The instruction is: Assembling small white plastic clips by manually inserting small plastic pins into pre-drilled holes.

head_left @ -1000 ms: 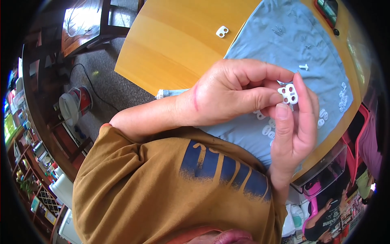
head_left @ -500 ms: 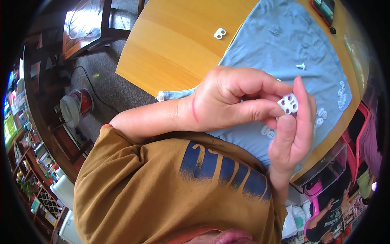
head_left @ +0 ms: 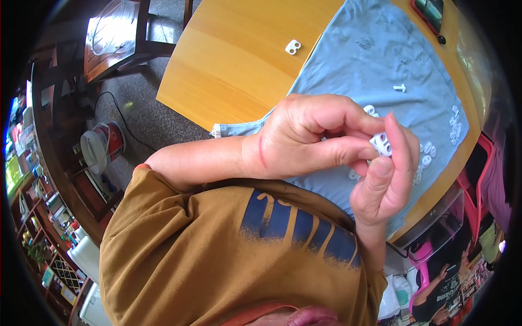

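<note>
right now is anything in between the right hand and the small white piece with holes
Nothing visible: the right hand touches the white piece directly at its right edge, while the left hand pinches its left side.

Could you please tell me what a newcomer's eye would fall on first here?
Probably the small white plastic piece with holes, held at the fingertips of the left hand and right hand. Next might come the light-blue cloth spread over the wooden table, and a similar white piece lying on the wood, left of the cloth.
</note>
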Tool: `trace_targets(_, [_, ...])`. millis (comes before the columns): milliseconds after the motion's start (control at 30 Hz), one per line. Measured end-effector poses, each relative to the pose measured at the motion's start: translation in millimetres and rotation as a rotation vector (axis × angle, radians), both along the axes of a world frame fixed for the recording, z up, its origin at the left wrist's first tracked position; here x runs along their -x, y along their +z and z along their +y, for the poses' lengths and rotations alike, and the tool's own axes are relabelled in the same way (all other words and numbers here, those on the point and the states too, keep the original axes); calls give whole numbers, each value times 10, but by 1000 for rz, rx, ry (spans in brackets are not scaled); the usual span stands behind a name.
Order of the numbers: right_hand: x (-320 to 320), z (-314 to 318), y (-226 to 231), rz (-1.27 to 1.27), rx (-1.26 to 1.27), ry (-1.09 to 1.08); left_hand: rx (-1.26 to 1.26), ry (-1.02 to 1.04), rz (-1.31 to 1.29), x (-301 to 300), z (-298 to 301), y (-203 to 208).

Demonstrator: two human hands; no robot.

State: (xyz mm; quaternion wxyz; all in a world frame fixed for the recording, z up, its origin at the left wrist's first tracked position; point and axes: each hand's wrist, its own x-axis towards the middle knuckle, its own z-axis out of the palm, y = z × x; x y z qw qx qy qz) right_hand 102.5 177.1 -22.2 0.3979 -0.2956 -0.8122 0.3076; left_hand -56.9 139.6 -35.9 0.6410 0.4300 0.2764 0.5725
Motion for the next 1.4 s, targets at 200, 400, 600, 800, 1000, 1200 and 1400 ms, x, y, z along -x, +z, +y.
trace_targets(200, [47, -12, 78, 47, 178, 2, 107, 18, -118, -33, -2, 20])
trace_targets(400, [60, 90, -16, 88, 15, 21, 167, 21, -179, -36, 9, 35])
trace_targets(600, [29, 56, 48, 133, 141, 66, 158, -30, -176, -27, 6, 43])
trace_targets(800, [35, 23, 15, 89, 41, 10, 35, 10, -91, -44, -15, 12])
trace_targets(1000, [53, 16, 2, 40, -105, -19, 34, 72, -126, -74, -36, -19])
trace_targets(1200, [75, 70, 52, 15, -42, -45, 169, 14, -243, -46, 41, 49])
trace_targets(1400, [64, 58, 94, -62, -3, -33, 375, 23, -230, -7, 55, 95])
